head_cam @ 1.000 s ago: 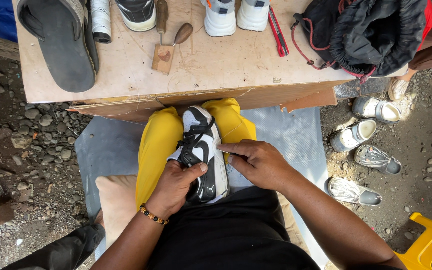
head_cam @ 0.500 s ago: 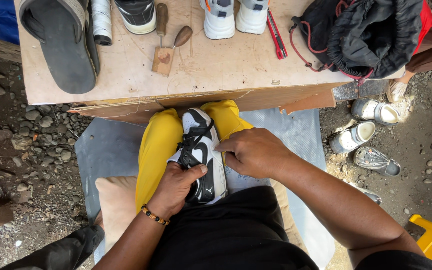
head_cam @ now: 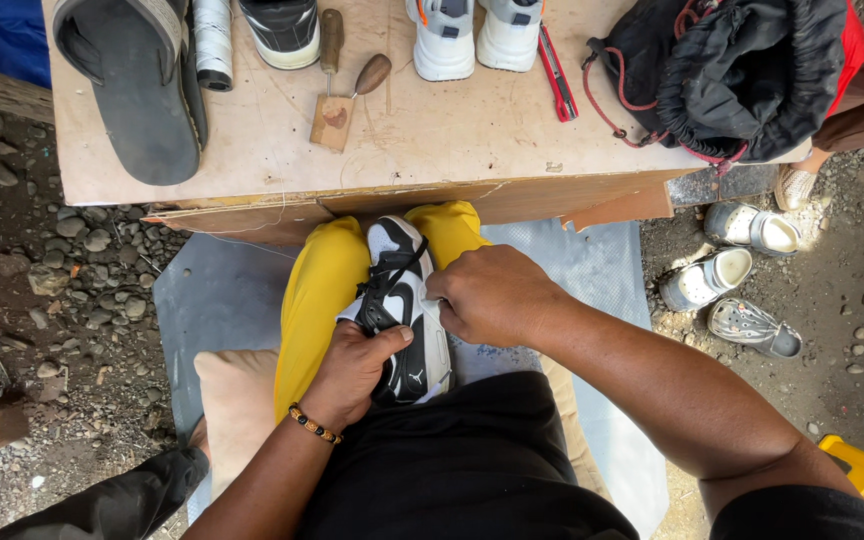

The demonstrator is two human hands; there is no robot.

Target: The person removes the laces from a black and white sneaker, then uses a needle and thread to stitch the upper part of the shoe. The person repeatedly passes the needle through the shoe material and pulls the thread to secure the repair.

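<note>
A black and white sneaker (head_cam: pixel 399 290) stands wedged between my knees in yellow trousers (head_cam: pixel 317 290), toe pointing away from me. My left hand (head_cam: pixel 352 370), with a beaded bracelet at the wrist, grips the sneaker's heel end from the left. My right hand (head_cam: pixel 492 295) presses against the sneaker's right side with the fingers curled in; whether it holds anything small is hidden.
A plywood table (head_cam: pixel 432 140) ahead carries a black sandal (head_cam: pixel 137 85), a thread spool (head_cam: pixel 214 40), wooden-handled tools (head_cam: pixel 337 100), white sneakers (head_cam: pixel 477 35), a red cutter (head_cam: pixel 557 75) and a black bag (head_cam: pixel 742 70). Small shoes (head_cam: pixel 732 280) lie on gravel at right.
My right hand has closed into a fist against the sneaker's right side and the forearm has swung further across. The left hand stays on the heel.
</note>
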